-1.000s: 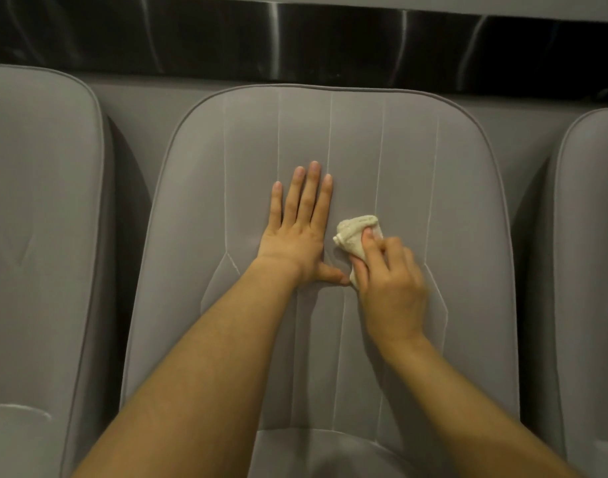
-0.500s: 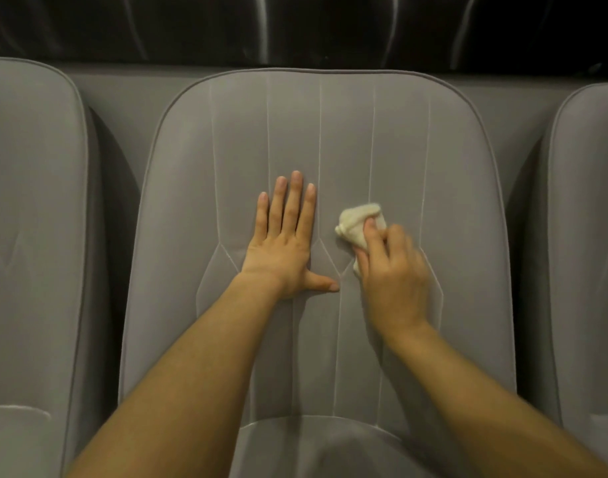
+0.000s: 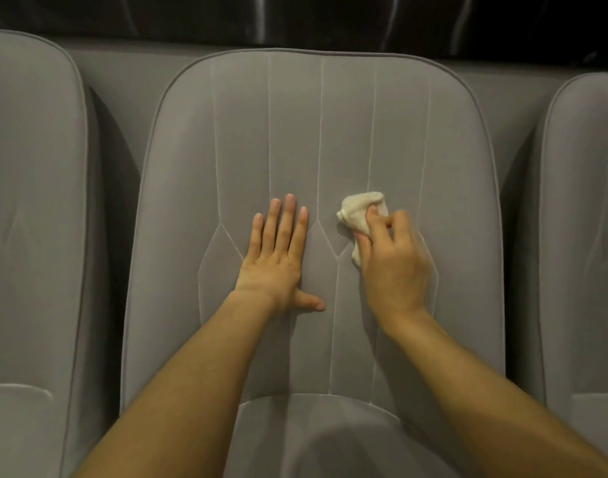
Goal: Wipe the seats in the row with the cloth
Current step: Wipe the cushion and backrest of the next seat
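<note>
Nearest, under both forearms, the seat cushion of the middle seat lies in shadow. It is easy to pass over, since a wipe that ends at the wrists would leave it undone. Further out, the left hand lies flat on the backrest, fingers straight and together, thumb spread, grasping nothing. The patch under its palm cannot be wiped while the hand rests there, so that strip may be missed unless the hand shifts. Just to its right, and apart from it, the right hand has its fingers curled round a bunched pale cloth, which lies against the fabric. Only part of the small wad pokes out past the fingertips, so each stroke probably covers a narrow band, and knuckles or nails rather than cloth could drag on the upholstery. A loose pinch could also let it slip out on a firm push. Beyond both hands, the upper backrest with its stitched seams is a wide area where gaps between strokes are likely. Out to either side wait the seat on the left and the seat on the right; whether they are wiped cannot be told.
</note>
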{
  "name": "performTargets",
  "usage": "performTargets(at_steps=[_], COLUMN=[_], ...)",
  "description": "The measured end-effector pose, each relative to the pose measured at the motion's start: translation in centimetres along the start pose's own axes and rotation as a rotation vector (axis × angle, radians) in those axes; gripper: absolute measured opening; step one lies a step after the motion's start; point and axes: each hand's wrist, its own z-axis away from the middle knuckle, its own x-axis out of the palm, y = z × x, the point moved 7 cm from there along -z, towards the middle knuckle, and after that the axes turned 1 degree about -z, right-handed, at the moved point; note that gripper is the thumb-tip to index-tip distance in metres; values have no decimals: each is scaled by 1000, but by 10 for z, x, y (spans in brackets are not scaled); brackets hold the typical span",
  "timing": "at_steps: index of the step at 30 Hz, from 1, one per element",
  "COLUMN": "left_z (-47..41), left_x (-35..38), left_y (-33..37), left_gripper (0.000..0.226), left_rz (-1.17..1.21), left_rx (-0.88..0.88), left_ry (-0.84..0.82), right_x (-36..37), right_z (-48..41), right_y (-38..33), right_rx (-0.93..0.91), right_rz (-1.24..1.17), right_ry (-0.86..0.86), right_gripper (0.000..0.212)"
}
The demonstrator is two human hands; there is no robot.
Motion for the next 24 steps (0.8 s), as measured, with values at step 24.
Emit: performTargets(at_steps=[24], left_z=[19], left_x=[30], left_y=[-1], left_gripper=[144], left_rz=[-72], left_rx=[42], left_ry=[-42], right_x=[31], right_z=[163], right_y=[-17], right_rx=[1], right_rz=[-49], right_ry=[-212], right_gripper=[58])
